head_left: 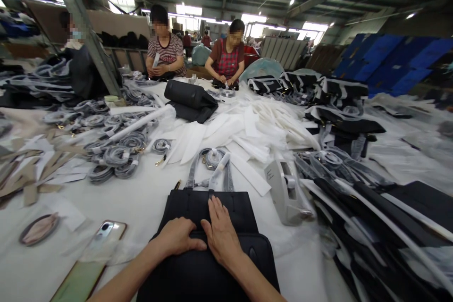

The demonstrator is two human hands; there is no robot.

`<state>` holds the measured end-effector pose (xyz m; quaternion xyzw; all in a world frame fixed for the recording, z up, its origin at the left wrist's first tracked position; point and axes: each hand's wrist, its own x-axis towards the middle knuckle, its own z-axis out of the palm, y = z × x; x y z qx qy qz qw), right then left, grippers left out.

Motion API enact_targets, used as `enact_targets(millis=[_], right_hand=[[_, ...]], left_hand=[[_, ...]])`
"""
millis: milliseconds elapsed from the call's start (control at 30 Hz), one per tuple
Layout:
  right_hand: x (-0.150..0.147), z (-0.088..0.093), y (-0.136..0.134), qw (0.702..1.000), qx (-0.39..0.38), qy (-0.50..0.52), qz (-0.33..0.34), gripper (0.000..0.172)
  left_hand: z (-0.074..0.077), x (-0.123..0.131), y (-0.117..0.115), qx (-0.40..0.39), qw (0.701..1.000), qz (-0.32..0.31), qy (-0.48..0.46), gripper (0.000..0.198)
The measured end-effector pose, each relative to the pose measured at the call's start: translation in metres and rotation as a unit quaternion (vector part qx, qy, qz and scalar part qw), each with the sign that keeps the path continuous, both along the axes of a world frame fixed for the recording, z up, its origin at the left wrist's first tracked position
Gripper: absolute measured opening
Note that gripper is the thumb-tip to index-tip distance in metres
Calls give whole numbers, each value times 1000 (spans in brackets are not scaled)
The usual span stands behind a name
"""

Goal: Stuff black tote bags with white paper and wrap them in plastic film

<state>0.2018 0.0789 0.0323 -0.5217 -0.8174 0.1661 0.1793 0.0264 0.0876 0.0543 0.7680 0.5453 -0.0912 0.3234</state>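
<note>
A black handbag [198, 273] lies flat on the white table in front of me, its wrapped handles [228, 177] pointing away. My left hand [180, 237] rests on the bag's left middle part, fingers bent over the surface and thumb stretched toward the right. Beside it, my right hand [223, 233] lies flat on the bag with its fingers extended toward the handles. Neither hand grips anything. Just beyond the bag's top edge sits a coiled strap [213, 158] in clear wrapping, with a strip of white wrap across it.
A grey tape dispenser [288, 193] stands right of the bag; a phone [88, 259] lies at left. Coiled straps [118, 155], white sheets [244, 127] and another black bag [191, 99] cover the table's middle. Black bags [382, 226] pile at right. Two co-workers [230, 56] work across the table.
</note>
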Motion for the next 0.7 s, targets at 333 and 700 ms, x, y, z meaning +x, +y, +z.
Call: enact_targets(millis=[333,700], right_hand=[[-6,-18,41,997,60,-33,-38,52],[-7,-9,64,999,-15,-37,-5,35]], left_hand=[[-2,-2,2,10,1000,15,-11,73],[-8,-5,0,31,999,32,-26,71]])
